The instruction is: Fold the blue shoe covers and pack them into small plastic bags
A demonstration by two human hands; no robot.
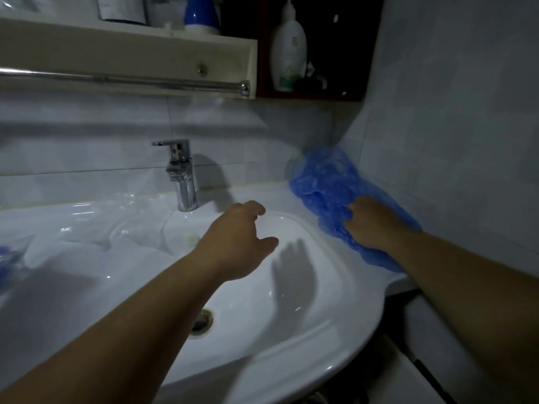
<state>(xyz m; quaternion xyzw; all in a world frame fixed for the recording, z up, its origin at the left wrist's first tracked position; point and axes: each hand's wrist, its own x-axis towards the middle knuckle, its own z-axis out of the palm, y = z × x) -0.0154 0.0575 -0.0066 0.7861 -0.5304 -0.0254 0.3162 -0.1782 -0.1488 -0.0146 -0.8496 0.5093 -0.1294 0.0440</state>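
The blue shoe covers (323,182) lie in a crumpled heap at the right of the frame, on the white worktop (262,193) in the corner by the tiled wall. The right hand (370,223) rests on the heap, fingers curled into the plastic and gripping a bunch of it. The left hand (236,237) hangs over the basin (335,322) at centre, fingers loosely bent, holding nothing. A chrome tap (182,176) stands behind it. At the left lie clear plastic bags (96,220) – one at the far left edge (11,255) shows blue inside.
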